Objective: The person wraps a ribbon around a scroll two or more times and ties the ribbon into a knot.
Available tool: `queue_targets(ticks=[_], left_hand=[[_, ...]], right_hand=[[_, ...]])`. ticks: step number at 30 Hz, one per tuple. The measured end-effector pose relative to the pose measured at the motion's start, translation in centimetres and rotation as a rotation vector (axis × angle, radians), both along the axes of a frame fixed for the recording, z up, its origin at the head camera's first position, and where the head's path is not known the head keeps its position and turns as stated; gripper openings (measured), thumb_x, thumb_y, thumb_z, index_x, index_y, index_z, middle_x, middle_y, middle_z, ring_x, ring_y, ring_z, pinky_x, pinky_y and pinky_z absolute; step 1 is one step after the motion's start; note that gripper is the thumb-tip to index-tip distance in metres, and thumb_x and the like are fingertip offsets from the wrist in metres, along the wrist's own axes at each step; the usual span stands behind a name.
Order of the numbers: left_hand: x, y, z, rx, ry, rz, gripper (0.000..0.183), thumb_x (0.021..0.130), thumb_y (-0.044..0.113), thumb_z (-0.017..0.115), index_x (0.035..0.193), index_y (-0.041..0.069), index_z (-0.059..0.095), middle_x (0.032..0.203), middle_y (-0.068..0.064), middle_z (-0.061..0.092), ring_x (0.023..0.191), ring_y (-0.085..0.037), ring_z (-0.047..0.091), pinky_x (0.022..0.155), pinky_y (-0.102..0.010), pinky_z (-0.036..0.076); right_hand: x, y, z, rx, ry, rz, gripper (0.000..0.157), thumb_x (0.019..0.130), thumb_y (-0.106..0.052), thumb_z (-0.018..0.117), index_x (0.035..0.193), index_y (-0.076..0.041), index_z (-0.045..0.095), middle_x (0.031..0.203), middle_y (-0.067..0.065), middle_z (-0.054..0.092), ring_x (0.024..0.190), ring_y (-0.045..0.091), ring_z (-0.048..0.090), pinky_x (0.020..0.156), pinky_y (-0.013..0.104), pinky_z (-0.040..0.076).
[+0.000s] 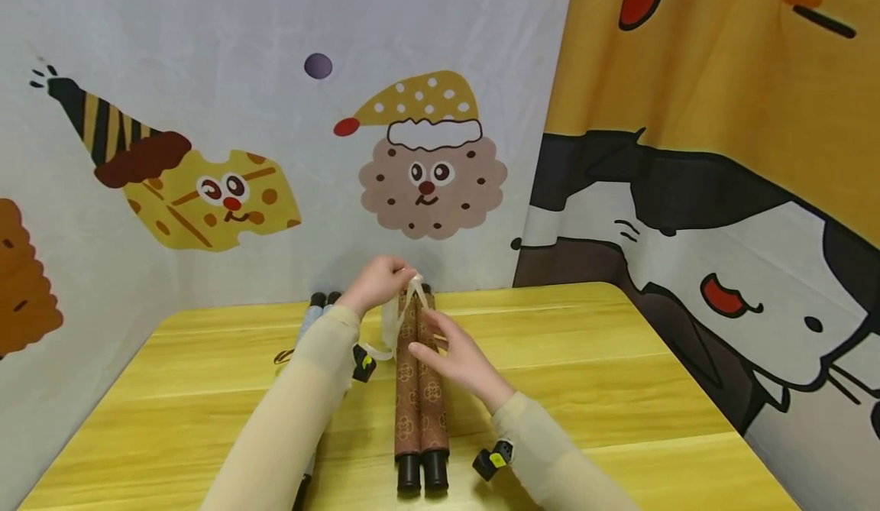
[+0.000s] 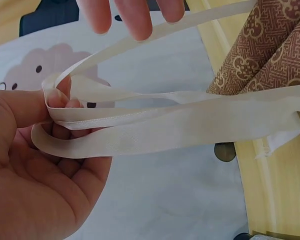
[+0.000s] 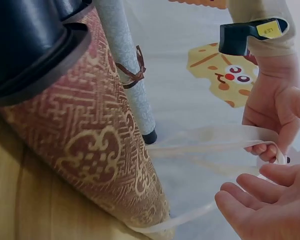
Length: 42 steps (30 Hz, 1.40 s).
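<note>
A brown patterned scroll, rolled from both ends into two parallel rolls with black end knobs, lies lengthwise on the table. My left hand holds a cream ribbon above its far end, the loops caught in the fingers and pulled taut from the scroll. Beside the scroll's right roll is my right hand, its fingers apart and slightly bent. In the right wrist view, that hand shows nothing in its palm, close to the ribbon; whether it touches the ribbon or scroll is unclear.
To the left lies a pale blue scroll with a brown tie, partly hidden behind my left forearm. The wooden table meets a printed cloth along its far edge.
</note>
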<state>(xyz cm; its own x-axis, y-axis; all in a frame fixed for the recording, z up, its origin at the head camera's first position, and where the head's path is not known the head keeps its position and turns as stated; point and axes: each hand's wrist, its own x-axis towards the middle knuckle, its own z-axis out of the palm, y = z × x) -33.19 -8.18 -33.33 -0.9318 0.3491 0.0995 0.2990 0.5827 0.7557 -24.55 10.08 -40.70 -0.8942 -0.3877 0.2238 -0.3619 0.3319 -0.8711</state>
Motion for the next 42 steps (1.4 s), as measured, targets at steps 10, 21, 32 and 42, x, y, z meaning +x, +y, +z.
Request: queue_targets(ticks=[10, 21, 32, 42], left_hand=[[-1.3, -0.5, -0.2, 0.021, -0.035, 0.010, 0.034, 0.105, 0.021, 0.051, 0.088, -0.004, 0.066, 0.068, -0.010, 0.055, 0.060, -0.019, 0.048, 0.067, -0.035, 0.045], [-1.2, -0.3, -0.2, 0.023, -0.037, 0.003, 0.039, 0.105, 0.020, 0.052, 0.069, 0.007, 0.057, 0.060, -0.004, 0.050, 0.054, -0.018, 0.042, 0.061, -0.033, 0.042], [-1.1, 0.1, -0.8, 0.010, -0.047, -0.010, 0.034, 0.105, 0.020, 0.051, 0.084, -0.002, 0.065, 0.063, -0.004, 0.052, 0.052, -0.016, 0.038, 0.058, -0.032, 0.039], [-1.0, 0.2, -0.9, 0.013, -0.032, -0.033, 0.038, 0.105, 0.017, 0.050, 0.070, 0.003, 0.055, 0.057, -0.002, 0.042, 0.049, -0.015, 0.033, 0.053, -0.030, 0.035]], right_hand=[[-1.5, -1.0, -0.1, -0.002, -0.048, -0.020, 0.073, 0.099, -0.035, 0.061, 0.153, 0.001, 0.029, 0.152, 0.025, 0.036, 0.139, 0.039, 0.036, 0.110, 0.054, 0.032], [-3.5, -2.4, -0.4, 0.061, -0.155, -0.066, 0.077, 0.100, -0.040, 0.058, 0.156, -0.003, 0.022, 0.158, 0.018, 0.026, 0.141, 0.036, 0.033, 0.110, 0.051, 0.033], [-7.0, -4.7, -1.8, -0.251, -0.259, -0.129, 0.048, 0.102, -0.014, 0.050, 0.145, 0.004, 0.041, 0.135, 0.019, 0.053, 0.122, 0.030, 0.051, 0.099, 0.046, 0.042], [-7.8, -5.6, -2.4, -0.411, -0.318, -0.206, 0.026, 0.108, -0.012, 0.039, 0.094, 0.007, 0.051, 0.077, 0.004, 0.047, 0.065, 0.016, 0.045, 0.060, 0.029, 0.041]])
